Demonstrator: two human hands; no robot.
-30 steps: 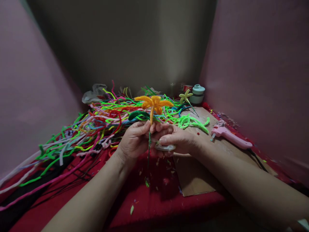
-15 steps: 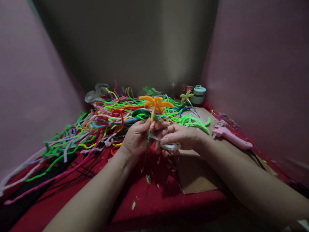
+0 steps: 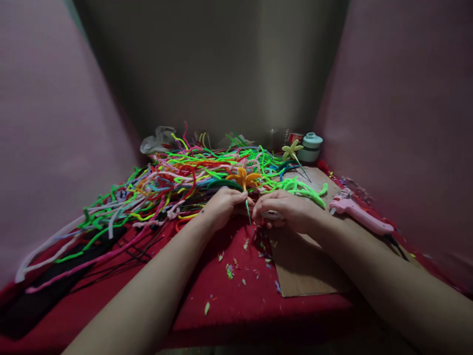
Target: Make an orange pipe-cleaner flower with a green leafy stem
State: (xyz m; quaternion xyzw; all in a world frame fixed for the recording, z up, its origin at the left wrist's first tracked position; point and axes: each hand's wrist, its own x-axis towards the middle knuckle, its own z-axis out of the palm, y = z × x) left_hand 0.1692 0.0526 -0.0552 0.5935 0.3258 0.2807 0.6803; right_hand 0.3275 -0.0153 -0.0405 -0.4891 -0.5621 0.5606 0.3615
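Observation:
My left hand point(image 3: 222, 207) pinches the thin green stem point(image 3: 248, 213) of an orange pipe-cleaner flower point(image 3: 244, 178), just under its petals. The flower sits low, close to the red cloth point(image 3: 236, 291). My right hand point(image 3: 287, 210) is next to it, fingers closed over a small roll of tape point(image 3: 272, 215) that is mostly hidden beneath them. The two hands almost touch at the stem.
A big heap of coloured pipe cleaners point(image 3: 162, 187) covers the left and back. A pink glue gun point(image 3: 360, 212) lies at the right on a cardboard sheet point(image 3: 306, 266). A pale yellow flower point(image 3: 291, 149) and a teal jar point(image 3: 310, 146) stand at the back. Scraps litter the cloth.
Both hands have dropped from mid-air toward the cloth and away from me, carrying the orange flower down with them. The tape roll, plainly visible before, is now mostly covered by my right fingers.

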